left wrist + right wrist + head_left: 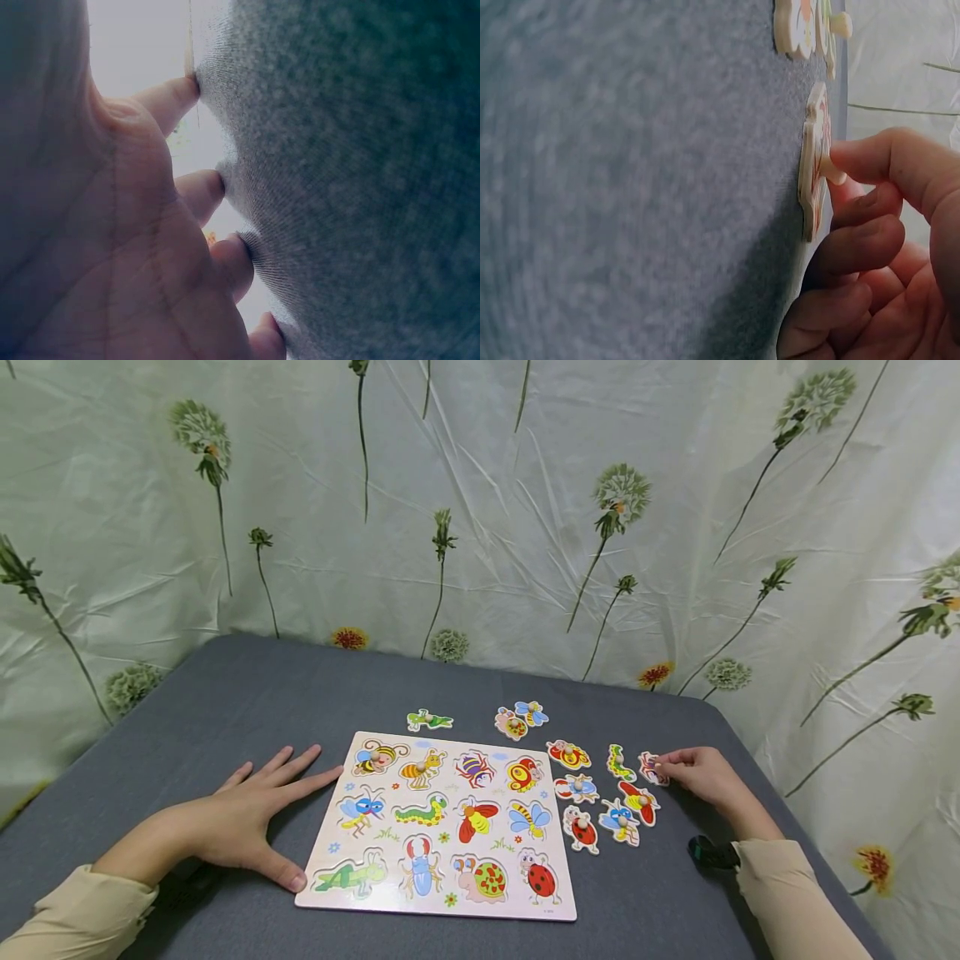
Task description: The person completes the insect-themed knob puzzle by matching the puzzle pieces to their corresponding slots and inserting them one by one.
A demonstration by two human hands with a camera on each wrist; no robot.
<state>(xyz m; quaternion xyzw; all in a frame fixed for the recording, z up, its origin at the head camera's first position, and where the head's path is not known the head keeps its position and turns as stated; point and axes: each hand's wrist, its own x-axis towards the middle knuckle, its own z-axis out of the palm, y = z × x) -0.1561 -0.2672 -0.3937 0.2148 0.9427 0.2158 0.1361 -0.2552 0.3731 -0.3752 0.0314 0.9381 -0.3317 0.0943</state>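
Note:
A wooden insect peg puzzle board [517, 909] lies flat on the dark grey table. My left hand [240, 814] is spread on the cloth at its left side, thumb and index fingertips right at the board's edge. To the right of the board, my right hand [705, 777] pinches the small peg of a spider puzzle piece [649, 768] between thumb and index finger. In the right wrist view that spider piece [813, 180] sits close over the cloth, slightly tilted, its peg at the fingertips. The remaining fingers curl beneath.
Several loose pieces lie right of the board, among them a caterpillar [619, 763], a red beetle [639, 802], a mosquito [620, 822] and a ladybug [581, 829]. A grasshopper [430, 720] and a snail [512, 724] lie behind it. A floral curtain [495, 527] hangs behind the table.

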